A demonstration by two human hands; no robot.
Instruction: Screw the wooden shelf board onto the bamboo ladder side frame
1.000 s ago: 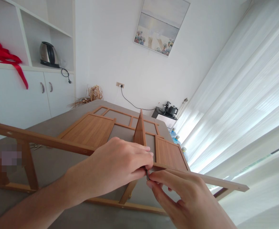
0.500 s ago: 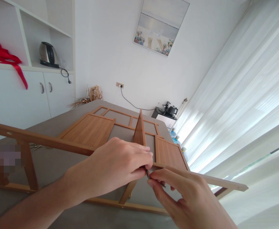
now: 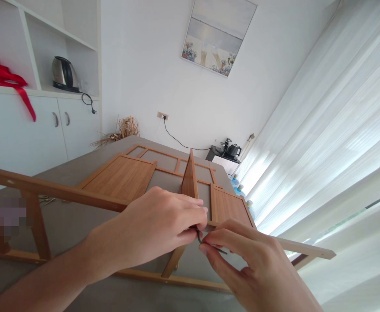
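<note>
A small, bent metal hex key (image 3: 221, 251) is pinched between the thumb and forefinger of my right hand (image 3: 253, 260). Its short end reaches up to the fingertips of my left hand (image 3: 164, 221). That hand is closed around the long top rail of a wooden frame (image 3: 69, 193), where an upright wooden panel (image 3: 189, 177) meets it. The spot where the key's tip touches is hidden behind my left fingers. Below my hands, the frame's lower rail (image 3: 144, 276) and a short crosspiece (image 3: 173, 262) show.
On the grey-covered table (image 3: 89, 164) lie a slatted panel (image 3: 121, 175), another panel (image 3: 230, 206) and an open lattice frame (image 3: 162, 157). Dried stalks (image 3: 128, 126) sit at the far left edge. White curtains (image 3: 323, 130) hang at the right.
The hex key has turned slightly in my right fingers, and my right hand has shifted a little up. My left hand stays in place on the rail.
</note>
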